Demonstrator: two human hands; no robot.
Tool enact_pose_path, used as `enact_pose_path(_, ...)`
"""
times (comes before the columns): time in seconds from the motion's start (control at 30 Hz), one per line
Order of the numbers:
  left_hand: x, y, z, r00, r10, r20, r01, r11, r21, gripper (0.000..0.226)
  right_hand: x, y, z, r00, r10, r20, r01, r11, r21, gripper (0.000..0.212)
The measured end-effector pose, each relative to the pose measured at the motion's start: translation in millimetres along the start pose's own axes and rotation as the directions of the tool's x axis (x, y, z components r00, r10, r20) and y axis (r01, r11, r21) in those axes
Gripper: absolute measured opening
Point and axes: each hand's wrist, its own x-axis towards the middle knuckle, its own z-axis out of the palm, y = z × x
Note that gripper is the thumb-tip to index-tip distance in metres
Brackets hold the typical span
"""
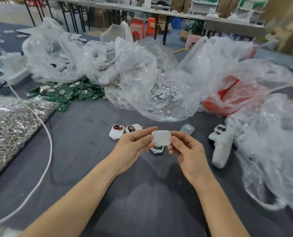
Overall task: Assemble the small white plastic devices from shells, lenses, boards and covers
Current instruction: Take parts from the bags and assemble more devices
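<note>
table [142, 211]: grey, fills the bottom of the frame.
bags [142, 69]: clear, heaped across the top half.
boards [62, 93]: a green pile at the middle left.
left hand [132, 146]: pinches the left side of the white device [161, 138].
right hand [188, 154]: pinches its right side.
white device: held up between both hands, in the middle of the frame.
shells [117, 132]: two lie on the table just above the left hand.

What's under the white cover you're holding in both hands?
A white shell with a green board in it peeks out below the white cover. The cover, the left hand and the right hand hide the rest.
</note>
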Motion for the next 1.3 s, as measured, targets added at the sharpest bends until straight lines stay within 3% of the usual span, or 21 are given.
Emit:
enact_pose_path(0.2,-1.8,-0.8,-7.1,0.999,0.042,0.022,-0.043,0.998,0.043,0.023,-2.8,-5.9,-5.8,0.966,0.141,0.218,-0.154,0.987,0.043,0.037)
enact_pose_path(0.37,2.0,-5.7,-8.7,0.995,0.091,-0.044,-0.087,0.993,0.078,0.021,-5.3,-2.3,-4.9,0.977,0.101,0.189,-0.060,0.976,-0.210,0.040)
enact_pose_path(0.5,3.3,-7.6,-9.6,0.994,0.085,-0.071,-0.079,0.993,0.086,0.025,-4.4,1.7,-5.4,0.991,0.023,0.131,0.039,0.892,-0.451,0.043)
enact_pose_path(0.67,-0.6,-7.7,-5.7,0.981,0.178,-0.081,-0.154,0.958,0.241,0.017,-3.5,8.1,-5.1,0.970,-0.223,0.098,0.221,0.640,-0.736,0.038)
enact_pose_path(0.77,-0.8,-8.5,-8.5,0.913,0.398,-0.087,-0.279,0.766,0.579,0.036,1.4,5.1,-12.7,0.956,-0.273,-0.107,0.102,0.651,-0.752,0.025)
enact_pose_path(0.83,0.3,-10.3,-10.9,0.882,0.470,-0.034,-0.275,0.571,0.774,0.047,3.8,3.1,-18.8,0.972,-0.161,-0.172,-0.010,0.701,-0.713,0.022)
enact_pose_path(0.9,1.2,-11.6,-10.8,0.887,0.461,0.032,-0.278,0.477,0.833,0.056,3.6,5.2,-18.3,0.987,-0.061,-0.149,-0.058,0.730,-0.681,0.018)
enact_pose_path(1.03,-0.2,-15.0,-11.2,0.899,0.392,0.196,-0.358,0.399,0.844,0.069,4.2,12.5,-10.2,0.989,-0.064,-0.132,-0.049,0.706,-0.706,0.023)
enact_pose_path(1.13,-1.9,-17.1,-11.4,0.895,0.350,0.275,-0.413,0.422,0.807,0.070,5.4,12.6,-12.7,0.982,-0.125,-0.141,-0.021,0.672,-0.740,0.022)
enact_pose_path(1.3,3.0,-21.0,-13.4,0.868,0.441,0.227,-0.385,0.311,0.869,0.062,7.5,18.1,-10.6,0.957,-0.275,-0.091,0.074,0.536,-0.841,0.027)
